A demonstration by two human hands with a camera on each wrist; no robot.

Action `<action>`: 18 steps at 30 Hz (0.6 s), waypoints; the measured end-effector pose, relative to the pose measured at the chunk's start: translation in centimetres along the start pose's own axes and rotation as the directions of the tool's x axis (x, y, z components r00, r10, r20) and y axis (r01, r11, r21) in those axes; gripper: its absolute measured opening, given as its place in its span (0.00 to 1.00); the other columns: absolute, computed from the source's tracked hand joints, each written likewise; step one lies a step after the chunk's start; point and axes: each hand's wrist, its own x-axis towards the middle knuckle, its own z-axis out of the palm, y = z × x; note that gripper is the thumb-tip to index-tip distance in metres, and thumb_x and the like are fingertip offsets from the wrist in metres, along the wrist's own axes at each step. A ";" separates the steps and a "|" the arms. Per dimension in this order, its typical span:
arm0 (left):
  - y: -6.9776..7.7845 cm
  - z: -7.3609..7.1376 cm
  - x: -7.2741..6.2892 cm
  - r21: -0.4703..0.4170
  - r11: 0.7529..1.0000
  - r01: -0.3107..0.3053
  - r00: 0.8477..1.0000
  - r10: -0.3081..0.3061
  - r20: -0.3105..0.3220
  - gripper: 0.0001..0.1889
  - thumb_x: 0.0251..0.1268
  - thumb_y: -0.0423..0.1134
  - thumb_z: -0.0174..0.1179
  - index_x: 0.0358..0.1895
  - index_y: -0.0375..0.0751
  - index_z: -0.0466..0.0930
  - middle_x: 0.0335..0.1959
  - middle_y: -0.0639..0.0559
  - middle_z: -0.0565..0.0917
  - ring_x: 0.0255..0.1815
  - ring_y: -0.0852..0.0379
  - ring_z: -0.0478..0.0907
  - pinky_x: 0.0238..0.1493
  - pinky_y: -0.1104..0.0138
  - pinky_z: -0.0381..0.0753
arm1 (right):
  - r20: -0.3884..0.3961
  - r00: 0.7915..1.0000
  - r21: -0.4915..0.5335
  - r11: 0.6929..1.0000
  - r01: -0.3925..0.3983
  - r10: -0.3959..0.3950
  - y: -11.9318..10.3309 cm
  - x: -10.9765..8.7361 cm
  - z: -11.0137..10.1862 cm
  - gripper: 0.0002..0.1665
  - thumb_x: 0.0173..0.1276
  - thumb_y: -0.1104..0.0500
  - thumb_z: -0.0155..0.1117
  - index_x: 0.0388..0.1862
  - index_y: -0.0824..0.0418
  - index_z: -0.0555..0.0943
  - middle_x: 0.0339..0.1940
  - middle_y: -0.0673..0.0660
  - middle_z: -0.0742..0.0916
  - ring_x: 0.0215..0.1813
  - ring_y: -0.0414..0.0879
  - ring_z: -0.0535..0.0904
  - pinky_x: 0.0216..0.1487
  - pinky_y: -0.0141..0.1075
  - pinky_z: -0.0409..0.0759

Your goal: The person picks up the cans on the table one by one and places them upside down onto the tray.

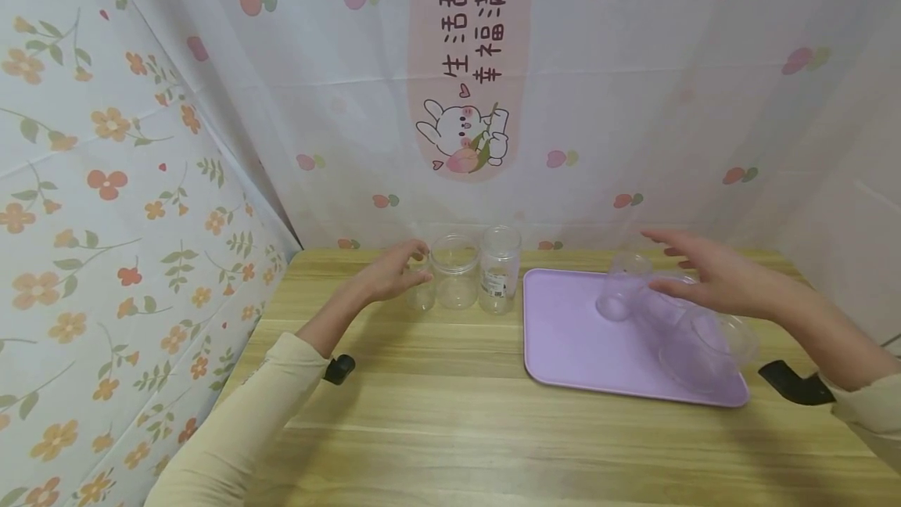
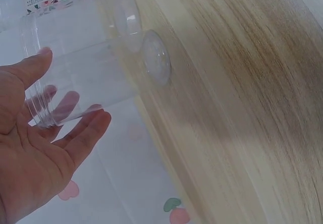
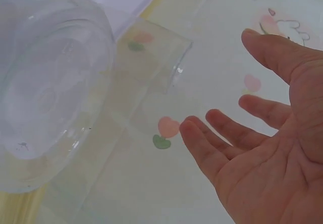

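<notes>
My left hand [image 1: 394,272] is at the upper part of a small clear jar [image 1: 421,296] that stands on the table. In the left wrist view the thumb lies on one side of this jar [image 2: 96,77], and fingers curl behind it, showing through the plastic. Beside it stand a wider clear jar [image 1: 456,288] and a tall clear jar [image 1: 498,300] with a label. My right hand [image 1: 718,276] is over the lilac tray [image 1: 570,350], fingers extended and palm bare. Under and near it are a slim clear jar [image 1: 614,307] and a large clear jar [image 1: 704,358].
The wooden table [image 1: 422,413] ends at a patterned curtain [image 1: 317,100] behind the jars. A flowered curtain [image 1: 127,217] hangs along the left side. Another clear jar on the tray is partly hidden by my right hand.
</notes>
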 end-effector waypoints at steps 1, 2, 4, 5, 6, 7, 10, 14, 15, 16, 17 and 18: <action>0.0 0.0 0.0 -0.002 1.000 -0.001 1.000 0.001 -0.001 0.20 0.74 0.35 0.61 0.62 0.27 0.69 0.61 0.31 0.75 0.64 0.34 0.72 0.62 0.45 0.74 | -0.009 1.000 0.001 1.000 0.006 -0.006 0.0 -0.1 0.0 0.45 0.68 0.62 0.72 0.77 0.69 0.60 0.71 0.74 0.70 0.60 0.74 0.75 0.50 0.65 0.79; 0.0 0.0 0.0 -0.004 1.000 -0.001 1.000 0.001 -0.001 0.21 0.75 0.35 0.60 0.62 0.27 0.69 0.61 0.31 0.75 0.64 0.34 0.72 0.62 0.45 0.74 | -0.017 1.000 -0.001 1.000 0.011 -0.011 0.0 -0.3 0.0 0.45 0.68 0.62 0.72 0.77 0.69 0.60 0.71 0.73 0.70 0.59 0.73 0.76 0.50 0.64 0.80; -0.1 0.0 0.0 -0.006 1.000 -0.002 1.000 0.002 -0.003 0.21 0.74 0.35 0.61 0.62 0.27 0.69 0.61 0.31 0.75 0.64 0.34 0.72 0.62 0.45 0.74 | -0.032 0.999 0.002 1.000 0.018 -0.018 0.0 -0.5 0.0 0.44 0.68 0.62 0.72 0.77 0.69 0.61 0.70 0.72 0.71 0.59 0.72 0.76 0.50 0.63 0.80; -0.1 0.0 0.0 -0.010 1.000 0.002 1.000 -0.002 -0.003 0.21 0.74 0.35 0.61 0.62 0.27 0.69 0.61 0.31 0.75 0.64 0.35 0.72 0.62 0.45 0.75 | -0.038 0.999 0.005 1.000 0.011 -0.011 -0.1 -0.6 0.1 0.44 0.68 0.62 0.72 0.77 0.68 0.62 0.70 0.71 0.71 0.59 0.71 0.77 0.50 0.62 0.80; -0.1 0.0 0.0 -0.012 1.000 0.004 1.000 -0.004 -0.004 0.21 0.74 0.36 0.61 0.62 0.27 0.69 0.62 0.31 0.75 0.64 0.35 0.72 0.62 0.45 0.75 | -0.044 0.999 0.007 1.000 0.004 -0.003 -0.1 -0.7 0.1 0.44 0.68 0.62 0.73 0.77 0.67 0.62 0.71 0.70 0.72 0.60 0.70 0.77 0.51 0.61 0.81; -0.2 0.0 -0.1 -0.015 1.000 0.007 1.000 -0.007 -0.006 0.21 0.75 0.36 0.61 0.63 0.27 0.69 0.62 0.31 0.75 0.64 0.35 0.72 0.61 0.45 0.75 | -0.048 0.999 0.018 1.000 -0.005 0.006 -0.2 -0.8 0.1 0.44 0.68 0.61 0.73 0.77 0.67 0.62 0.71 0.69 0.72 0.60 0.70 0.77 0.51 0.60 0.80; -0.3 0.1 -0.1 -0.030 0.999 0.030 0.999 -0.031 -0.009 0.22 0.75 0.37 0.61 0.64 0.27 0.69 0.62 0.31 0.75 0.65 0.35 0.72 0.62 0.45 0.75 | -0.052 0.999 0.031 0.999 -0.008 0.009 -0.2 -0.9 0.2 0.44 0.69 0.60 0.72 0.78 0.65 0.62 0.71 0.68 0.72 0.60 0.69 0.77 0.52 0.60 0.80; -0.4 0.0 -0.3 -0.069 0.995 0.068 0.997 -0.070 -0.022 0.25 0.74 0.38 0.62 0.66 0.28 0.68 0.63 0.31 0.74 0.65 0.35 0.71 0.63 0.45 0.73 | -0.056 0.998 0.033 0.999 0.001 0.001 -0.1 -1.2 0.2 0.44 0.69 0.61 0.72 0.78 0.64 0.62 0.71 0.68 0.72 0.59 0.70 0.77 0.52 0.58 0.81; -0.5 0.0 -0.4 -0.083 0.994 0.074 0.997 -0.076 -0.027 0.25 0.74 0.38 0.62 0.66 0.28 0.68 0.64 0.31 0.74 0.65 0.34 0.71 0.63 0.44 0.73 | -0.059 0.998 0.037 0.999 -0.002 0.004 -0.1 -1.2 0.2 0.44 0.69 0.61 0.72 0.78 0.64 0.62 0.71 0.67 0.72 0.59 0.70 0.77 0.52 0.58 0.80; -0.5 0.0 -0.4 -0.098 0.992 0.079 0.996 -0.083 -0.032 0.26 0.74 0.38 0.62 0.66 0.27 0.68 0.64 0.31 0.74 0.65 0.33 0.71 0.63 0.44 0.73 | -0.062 0.998 0.040 0.999 -0.004 0.007 -0.1 -1.3 0.2 0.44 0.69 0.61 0.72 0.78 0.63 0.62 0.71 0.67 0.72 0.59 0.70 0.77 0.52 0.58 0.80; -0.7 0.0 -0.5 -0.111 0.991 0.078 0.996 -0.083 -0.039 0.26 0.74 0.38 0.62 0.67 0.27 0.67 0.64 0.30 0.73 0.66 0.33 0.71 0.64 0.44 0.73 | -0.066 0.998 0.041 0.999 -0.007 0.009 -0.1 -1.4 0.3 0.44 0.69 0.62 0.72 0.78 0.63 0.62 0.71 0.67 0.72 0.59 0.70 0.77 0.52 0.58 0.80; -0.8 0.1 -0.6 -0.127 0.989 0.082 0.995 -0.088 -0.044 0.26 0.74 0.38 0.62 0.67 0.27 0.67 0.65 0.31 0.73 0.66 0.33 0.70 0.64 0.45 0.72 | -0.066 0.998 0.039 0.999 -0.006 0.009 0.0 -1.5 0.3 0.44 0.69 0.62 0.72 0.79 0.62 0.61 0.71 0.67 0.72 0.59 0.70 0.77 0.52 0.58 0.80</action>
